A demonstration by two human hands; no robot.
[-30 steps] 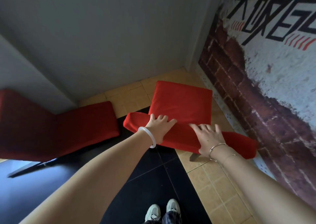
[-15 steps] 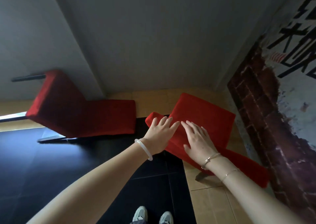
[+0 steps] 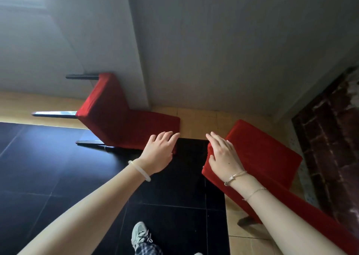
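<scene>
Red fabric on both chairs, and there are two of them. The left chair [image 3: 124, 126] is by the corner of the grey wall [image 3: 223, 50] and looks tipped over, with three black legs [image 3: 54, 114] pointing out to the left. The right chair [image 3: 262, 153] stands near the brick mural [image 3: 330, 138], its back nearest the person. There's a gap of floor between the two chairs.

Two hands are in view, both stretched forward. The left hand [image 3: 159, 151] is at the near end of the left chair, fingers straight and a bit spread, gripping nothing. The fingertips overlap the chair's corner, but I honestly can't tell if they touch it or just hover over it. The right hand [image 3: 223, 155] is over the end corner of the right chair's back, fingers also straight and loose, not curled round anything. Whether the palm rests on the fabric isn't clear either.

Jewellery count: one white bangle [image 3: 138, 170] on the left wrist and two thin bracelets [image 3: 235, 177] on the right.

Down at the bottom there's one grey sneaker [image 3: 139, 235] on the black tiles [image 3: 48, 167], plus a tiny sliver of a second one at the edge. Tan tiles [image 3: 196, 122] run along the wall and under the right chair.
</scene>
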